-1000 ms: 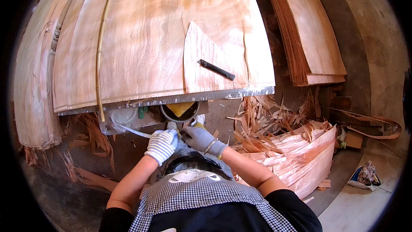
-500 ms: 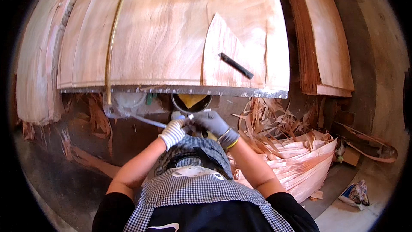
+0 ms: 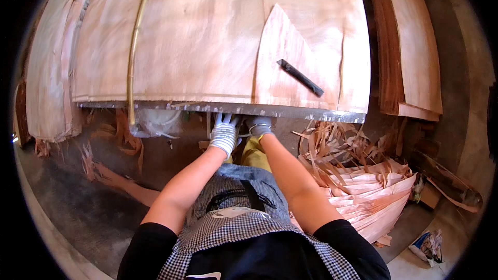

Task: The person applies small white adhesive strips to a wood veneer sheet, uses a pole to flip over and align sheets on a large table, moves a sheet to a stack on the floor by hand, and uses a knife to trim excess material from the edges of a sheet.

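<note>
While near veneer sheets [image 3: 192, 41], left hand [image 3: 224, 134], fingers apart; right hand [image 3: 259, 126] unclear in grip; dark floor [image 3: 93, 218] below.

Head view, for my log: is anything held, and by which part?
Cannot tell: the white-striped, gloved left hand and grey-gloved right hand reach the dark, white-flecked table edge, grip unclear.

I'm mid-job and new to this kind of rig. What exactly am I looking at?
There's no machine: these are a person's two gloved hands. The picture comes from the left of two fisheye head cameras, looking down, so edges curve. On the wide wood sheets lie a pointed wood piece, a black tool on it, and a thin yellowish rod. The left hand, striped glove, and right hand, grey glove, reach to the near edge; what they hold can't be told.
</note>
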`<state>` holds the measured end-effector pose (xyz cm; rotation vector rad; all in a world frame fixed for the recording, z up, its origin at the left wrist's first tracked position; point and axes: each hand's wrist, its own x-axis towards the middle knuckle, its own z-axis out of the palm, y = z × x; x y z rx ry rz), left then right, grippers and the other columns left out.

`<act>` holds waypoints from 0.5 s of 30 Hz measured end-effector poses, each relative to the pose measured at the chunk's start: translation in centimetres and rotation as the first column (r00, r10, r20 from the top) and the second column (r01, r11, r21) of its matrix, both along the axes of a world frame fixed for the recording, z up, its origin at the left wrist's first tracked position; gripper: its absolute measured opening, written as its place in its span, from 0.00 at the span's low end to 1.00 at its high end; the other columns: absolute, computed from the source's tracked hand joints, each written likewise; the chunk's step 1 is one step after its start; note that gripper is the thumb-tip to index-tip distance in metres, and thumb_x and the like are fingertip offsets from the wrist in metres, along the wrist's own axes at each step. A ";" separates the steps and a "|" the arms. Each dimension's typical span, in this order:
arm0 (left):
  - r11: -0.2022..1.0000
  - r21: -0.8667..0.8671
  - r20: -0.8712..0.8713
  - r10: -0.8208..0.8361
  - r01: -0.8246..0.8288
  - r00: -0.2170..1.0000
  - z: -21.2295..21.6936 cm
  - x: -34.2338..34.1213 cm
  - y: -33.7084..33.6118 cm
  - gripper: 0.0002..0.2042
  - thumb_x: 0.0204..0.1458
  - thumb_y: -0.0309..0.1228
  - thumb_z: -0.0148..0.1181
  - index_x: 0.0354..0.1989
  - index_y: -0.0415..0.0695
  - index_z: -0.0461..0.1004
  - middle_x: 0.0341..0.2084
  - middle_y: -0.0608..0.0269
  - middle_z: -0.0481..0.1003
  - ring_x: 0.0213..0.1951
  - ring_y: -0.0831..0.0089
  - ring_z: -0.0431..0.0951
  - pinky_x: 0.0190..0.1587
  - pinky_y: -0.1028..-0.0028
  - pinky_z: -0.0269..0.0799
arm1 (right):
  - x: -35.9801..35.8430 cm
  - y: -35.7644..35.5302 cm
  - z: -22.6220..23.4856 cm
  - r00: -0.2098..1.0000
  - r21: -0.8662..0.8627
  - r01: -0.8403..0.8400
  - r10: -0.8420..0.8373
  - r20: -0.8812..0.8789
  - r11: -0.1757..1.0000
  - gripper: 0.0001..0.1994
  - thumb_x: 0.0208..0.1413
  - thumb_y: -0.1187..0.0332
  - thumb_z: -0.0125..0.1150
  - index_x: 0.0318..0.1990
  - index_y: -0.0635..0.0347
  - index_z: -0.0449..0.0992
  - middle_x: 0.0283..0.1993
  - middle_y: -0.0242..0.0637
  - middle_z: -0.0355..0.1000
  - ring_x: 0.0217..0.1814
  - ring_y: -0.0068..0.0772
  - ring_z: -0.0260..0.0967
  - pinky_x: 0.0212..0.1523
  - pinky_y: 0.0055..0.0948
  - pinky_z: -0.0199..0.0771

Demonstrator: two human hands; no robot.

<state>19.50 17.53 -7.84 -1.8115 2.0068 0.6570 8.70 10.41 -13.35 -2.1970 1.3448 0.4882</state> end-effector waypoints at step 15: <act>0.999 0.010 -0.035 0.052 -0.052 0.998 4.1 -5.6 -2.6 0.37 0.39 0.49 0.54 0.59 0.45 0.52 0.60 0.58 0.49 0.62 0.59 0.43 0.61 0.54 0.32 | -40.0 0.8 12.7 0.651 -0.254 0.751 -0.748 0.129 0.610 0.04 0.38 0.73 0.57 0.24 0.63 0.74 0.23 0.45 0.71 0.25 0.41 0.69 0.27 0.34 0.67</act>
